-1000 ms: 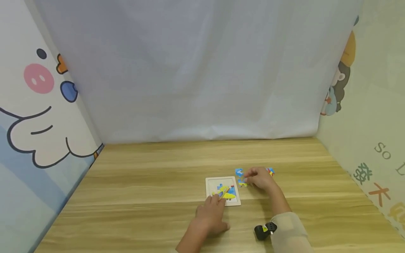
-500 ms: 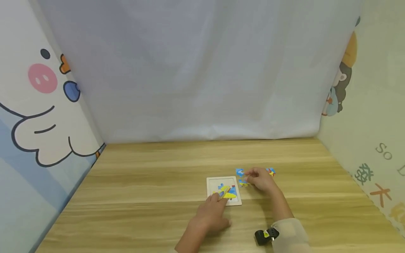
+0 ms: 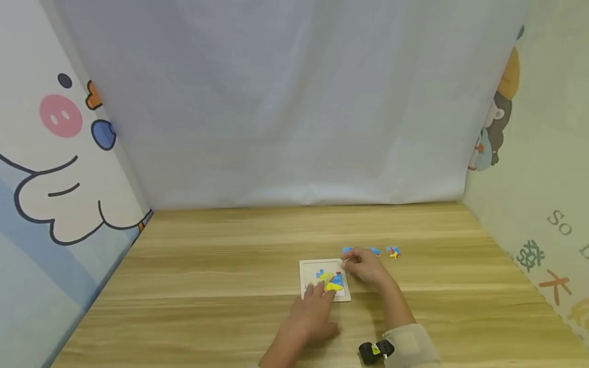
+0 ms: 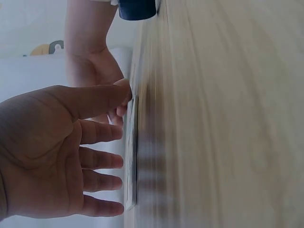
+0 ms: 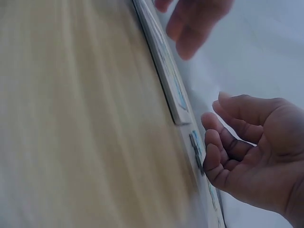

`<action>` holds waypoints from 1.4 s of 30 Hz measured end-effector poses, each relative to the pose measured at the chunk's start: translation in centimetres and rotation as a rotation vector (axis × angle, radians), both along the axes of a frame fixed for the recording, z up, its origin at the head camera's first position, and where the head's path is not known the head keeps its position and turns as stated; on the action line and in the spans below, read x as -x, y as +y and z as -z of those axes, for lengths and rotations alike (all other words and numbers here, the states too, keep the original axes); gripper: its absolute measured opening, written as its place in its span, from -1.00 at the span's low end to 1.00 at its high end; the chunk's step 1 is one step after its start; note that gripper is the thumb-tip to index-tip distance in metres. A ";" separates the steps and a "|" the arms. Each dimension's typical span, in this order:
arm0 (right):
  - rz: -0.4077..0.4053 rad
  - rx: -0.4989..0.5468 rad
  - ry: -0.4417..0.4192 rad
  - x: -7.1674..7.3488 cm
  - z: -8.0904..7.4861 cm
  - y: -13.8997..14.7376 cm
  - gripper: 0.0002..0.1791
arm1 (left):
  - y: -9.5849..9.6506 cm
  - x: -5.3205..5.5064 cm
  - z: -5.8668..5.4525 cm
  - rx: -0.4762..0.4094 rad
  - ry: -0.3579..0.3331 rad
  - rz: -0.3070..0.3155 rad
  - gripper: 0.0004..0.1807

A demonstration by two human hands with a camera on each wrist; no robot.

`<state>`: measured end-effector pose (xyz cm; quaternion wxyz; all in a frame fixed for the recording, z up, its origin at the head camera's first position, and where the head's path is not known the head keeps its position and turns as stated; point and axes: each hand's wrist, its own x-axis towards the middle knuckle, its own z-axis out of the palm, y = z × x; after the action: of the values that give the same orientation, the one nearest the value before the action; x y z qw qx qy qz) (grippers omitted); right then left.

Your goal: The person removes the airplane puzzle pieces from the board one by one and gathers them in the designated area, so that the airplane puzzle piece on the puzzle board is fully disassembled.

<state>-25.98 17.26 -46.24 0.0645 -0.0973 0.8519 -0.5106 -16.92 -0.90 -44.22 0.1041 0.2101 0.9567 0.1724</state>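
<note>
A square wooden puzzle frame point(image 3: 309, 263) lies on the table, partly filled with yellow, blue and red pieces forming an airplane. My left hand point(image 3: 313, 313) rests its fingertips on the frame's near side; the left wrist view shows its fingers straight and spread. Just at the frame's far right corner is my right hand point(image 3: 368, 267), fingers bent, thumb and index close together. Whether a piece sits between them is hidden. One jigsaw piece point(image 5: 197, 153) shows beside the frame, close to the curled fingers in the right wrist view.
Loose puzzle pieces lie right of the frame, including a blue piece point(image 3: 375, 252) and a blue, red and yellow piece point(image 3: 393, 252). A black wrist camera point(image 3: 375, 351) is strapped to the right forearm. A pale curtain point(image 3: 294, 128) hangs behind the wooden table point(image 3: 207, 271).
My right hand has moved left to the frame's corner, uncovering a blue piece and covering the yellow-and-blue one's former spot. My left hand stays on the frame.
</note>
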 end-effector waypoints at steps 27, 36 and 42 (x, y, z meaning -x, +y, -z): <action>-0.231 -0.074 -0.044 1.2 0.6 -3.3 -0.68 | 0.3 0.4 0.8 0.077 0.066 0.100 -0.27; -0.220 -0.102 -0.023 0.9 0.3 -3.9 -0.68 | 0.2 0.4 0.7 0.096 0.077 0.097 -0.26; -0.193 -0.132 -0.031 0.5 0.2 -4.1 -0.69 | 0.3 0.2 0.6 0.083 0.061 0.092 -0.25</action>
<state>-26.49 13.19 -46.48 0.1327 -0.1664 0.8692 -0.4463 -17.09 -0.60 -44.80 0.0913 0.2547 0.9551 0.1210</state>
